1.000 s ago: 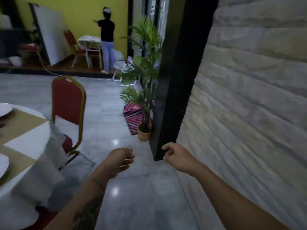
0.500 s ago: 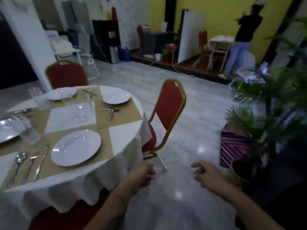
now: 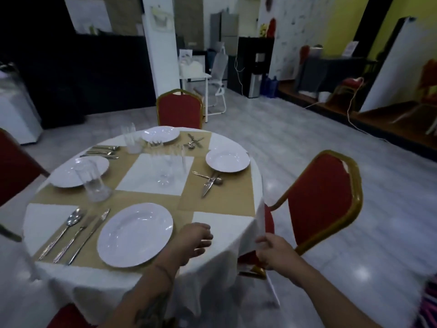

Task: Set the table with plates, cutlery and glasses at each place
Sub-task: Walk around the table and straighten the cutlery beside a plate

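Table (image 3: 142, 183), round, head view: four white plates, with 6 o'clock as the wearer's edge. Near plate (image 3: 134, 234) at 6, left plate (image 3: 79, 170) at 9, far plate (image 3: 160, 133) at 12, right plate (image 3: 227, 159) at 3.

Left forearm comes in from 6, palm down. Left hand (image 3: 195, 240) is over the table edge, fingers loosely curled, holding nothing. The near plate's rim is just beside the knuckles at their 9 o'clock; can't tell if they touch.

Right arm comes in from 4-5. Right hand (image 3: 272, 253) is off the table edge, beside the red chair (image 3: 321, 202). Its fingers are curled and look to pinch a raised flap of the tablecloth (image 3: 220, 224), though it's blurred. The flap stands up from the fingers toward 12.

The spoon (image 3: 73, 218), fork (image 3: 71, 242) and knife (image 3: 91, 235) lie parallel at the near plate's 9. Their long axes run 7 to 1, with heads away from the wearer.

Crossed cutlery (image 3: 209, 181) lies at the right plate's 6-7, knife tip toward 7.

The left plate set (image 3: 104, 151) is at its 1 o'clock, and the far plate set (image 3: 195, 142) at its 3.

A glass (image 3: 93, 183) stands upright between the near and left plates. A centre glass (image 3: 169, 169) is blurred.
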`<action>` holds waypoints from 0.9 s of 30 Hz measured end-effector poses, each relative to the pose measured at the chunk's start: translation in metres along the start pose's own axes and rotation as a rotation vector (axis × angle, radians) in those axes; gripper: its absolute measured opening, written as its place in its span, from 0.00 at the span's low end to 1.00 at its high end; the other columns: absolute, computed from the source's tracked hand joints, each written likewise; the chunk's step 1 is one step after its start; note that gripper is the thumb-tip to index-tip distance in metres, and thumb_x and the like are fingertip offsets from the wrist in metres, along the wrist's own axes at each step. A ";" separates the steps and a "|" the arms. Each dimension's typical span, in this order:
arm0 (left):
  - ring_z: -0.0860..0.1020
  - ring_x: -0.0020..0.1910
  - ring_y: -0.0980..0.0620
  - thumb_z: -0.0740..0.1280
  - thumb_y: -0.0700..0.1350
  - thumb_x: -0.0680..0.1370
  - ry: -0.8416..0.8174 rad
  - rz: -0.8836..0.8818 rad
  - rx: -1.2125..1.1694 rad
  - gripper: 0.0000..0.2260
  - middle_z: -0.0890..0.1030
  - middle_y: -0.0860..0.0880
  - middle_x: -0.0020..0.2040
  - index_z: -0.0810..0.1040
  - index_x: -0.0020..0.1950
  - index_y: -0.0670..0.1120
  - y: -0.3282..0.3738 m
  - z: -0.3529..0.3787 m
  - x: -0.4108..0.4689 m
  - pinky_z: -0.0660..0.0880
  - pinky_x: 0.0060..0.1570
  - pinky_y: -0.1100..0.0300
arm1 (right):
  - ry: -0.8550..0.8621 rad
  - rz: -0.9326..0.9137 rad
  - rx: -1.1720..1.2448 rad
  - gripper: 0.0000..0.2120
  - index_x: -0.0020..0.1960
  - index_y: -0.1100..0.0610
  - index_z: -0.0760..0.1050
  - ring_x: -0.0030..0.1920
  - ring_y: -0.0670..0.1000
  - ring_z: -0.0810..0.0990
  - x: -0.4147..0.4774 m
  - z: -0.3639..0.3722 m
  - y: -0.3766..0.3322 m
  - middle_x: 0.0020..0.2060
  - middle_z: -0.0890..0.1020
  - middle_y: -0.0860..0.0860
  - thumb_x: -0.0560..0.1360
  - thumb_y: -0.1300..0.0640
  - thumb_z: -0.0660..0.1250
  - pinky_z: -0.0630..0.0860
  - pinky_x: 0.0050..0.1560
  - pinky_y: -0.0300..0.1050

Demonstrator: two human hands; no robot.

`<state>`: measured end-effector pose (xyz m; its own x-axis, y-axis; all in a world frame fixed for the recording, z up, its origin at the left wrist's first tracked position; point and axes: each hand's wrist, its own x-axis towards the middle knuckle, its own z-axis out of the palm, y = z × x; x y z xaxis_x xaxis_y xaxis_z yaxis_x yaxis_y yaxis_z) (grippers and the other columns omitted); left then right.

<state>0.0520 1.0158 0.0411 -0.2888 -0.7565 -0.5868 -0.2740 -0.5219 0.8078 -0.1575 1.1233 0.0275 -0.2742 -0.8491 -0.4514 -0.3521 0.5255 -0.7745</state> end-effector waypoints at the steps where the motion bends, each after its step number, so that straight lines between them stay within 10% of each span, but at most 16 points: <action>1: 0.76 0.39 0.49 0.65 0.35 0.76 0.011 -0.005 -0.002 0.09 0.77 0.46 0.41 0.76 0.42 0.49 0.013 0.002 0.018 0.69 0.39 0.60 | -0.013 0.020 0.002 0.16 0.62 0.50 0.74 0.48 0.51 0.81 0.019 -0.008 -0.005 0.52 0.80 0.53 0.76 0.63 0.62 0.80 0.40 0.42; 16: 0.75 0.32 0.52 0.65 0.35 0.74 0.218 0.012 0.080 0.10 0.78 0.46 0.40 0.77 0.54 0.42 0.092 0.026 0.224 0.67 0.29 0.64 | -0.042 0.261 0.406 0.20 0.65 0.56 0.68 0.38 0.53 0.77 0.272 -0.073 -0.075 0.44 0.80 0.59 0.77 0.70 0.63 0.74 0.34 0.45; 21: 0.79 0.45 0.51 0.65 0.44 0.76 0.429 0.089 0.316 0.07 0.81 0.49 0.49 0.78 0.52 0.51 0.111 0.031 0.280 0.71 0.42 0.61 | -0.094 0.320 0.436 0.18 0.65 0.58 0.68 0.37 0.54 0.75 0.348 -0.094 -0.086 0.42 0.77 0.60 0.77 0.71 0.61 0.71 0.36 0.47; 22: 0.79 0.48 0.50 0.65 0.44 0.76 0.462 0.103 0.360 0.07 0.81 0.49 0.51 0.78 0.53 0.51 0.115 0.032 0.291 0.71 0.45 0.60 | -0.105 0.338 0.462 0.13 0.51 0.55 0.61 0.36 0.54 0.75 0.360 -0.098 -0.091 0.40 0.76 0.59 0.78 0.70 0.59 0.72 0.36 0.47; 23: 0.78 0.51 0.48 0.66 0.45 0.75 0.482 0.117 0.411 0.09 0.79 0.48 0.53 0.79 0.54 0.50 0.119 0.034 0.299 0.71 0.49 0.59 | -0.116 0.369 0.471 0.22 0.65 0.60 0.50 0.35 0.54 0.74 0.374 -0.100 -0.090 0.38 0.75 0.59 0.78 0.69 0.58 0.71 0.37 0.47; 24: 0.77 0.54 0.46 0.64 0.46 0.74 0.487 0.130 0.497 0.12 0.77 0.47 0.56 0.78 0.57 0.49 0.121 0.034 0.304 0.71 0.53 0.57 | -0.110 0.383 0.484 0.10 0.45 0.55 0.60 0.34 0.53 0.73 0.383 -0.101 -0.092 0.36 0.74 0.58 0.78 0.69 0.57 0.71 0.37 0.46; 27: 0.71 0.64 0.41 0.58 0.50 0.68 0.458 0.129 0.855 0.27 0.71 0.45 0.67 0.74 0.67 0.48 0.126 0.034 0.322 0.69 0.63 0.49 | -0.141 0.428 0.517 0.08 0.43 0.60 0.70 0.34 0.53 0.74 0.413 -0.102 -0.092 0.34 0.74 0.56 0.81 0.65 0.58 0.73 0.37 0.46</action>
<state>-0.1068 0.7194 -0.0477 -0.0284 -0.9619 -0.2719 -0.8903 -0.0993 0.4445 -0.3295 0.7300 -0.0421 -0.1626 -0.5899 -0.7909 0.2432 0.7529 -0.6116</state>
